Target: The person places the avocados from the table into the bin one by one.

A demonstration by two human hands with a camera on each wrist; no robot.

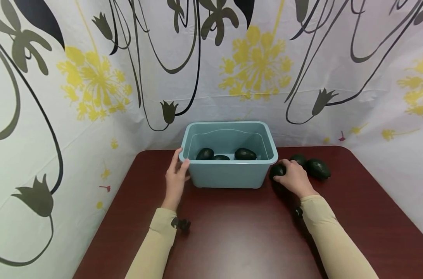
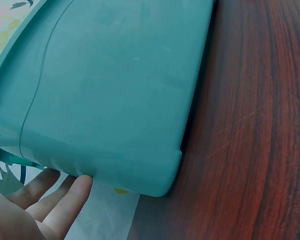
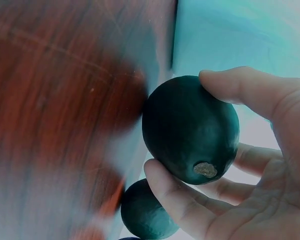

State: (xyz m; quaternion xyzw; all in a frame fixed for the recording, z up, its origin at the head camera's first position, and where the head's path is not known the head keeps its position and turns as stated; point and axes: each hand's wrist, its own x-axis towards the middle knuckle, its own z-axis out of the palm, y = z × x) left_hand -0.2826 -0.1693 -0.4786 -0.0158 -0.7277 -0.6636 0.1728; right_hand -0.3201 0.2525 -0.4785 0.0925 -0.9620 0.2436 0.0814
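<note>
My right hand (image 1: 295, 179) grips a dark green avocado (image 3: 190, 127) between thumb and fingers, low beside the right end of a light blue plastic bin (image 1: 228, 174). The stem scar on this avocado faces the right wrist camera. Two more avocados lie just past the hand: one (image 1: 318, 169) in plain sight, the other (image 1: 297, 159) partly hidden. At the bin's front left corner, my left hand (image 1: 175, 180) touches the rim and side with fairly straight fingers. Inside the bin are three visible avocados, at left (image 1: 205, 154), middle (image 1: 221, 157) and right (image 1: 245, 154).
The bin stands at the back of a dark red-brown wooden table (image 1: 228, 232). Behind and to the sides hangs a white cloth (image 1: 204, 89) with grey and yellow flower prints. Each wrist carries a small dark camera device.
</note>
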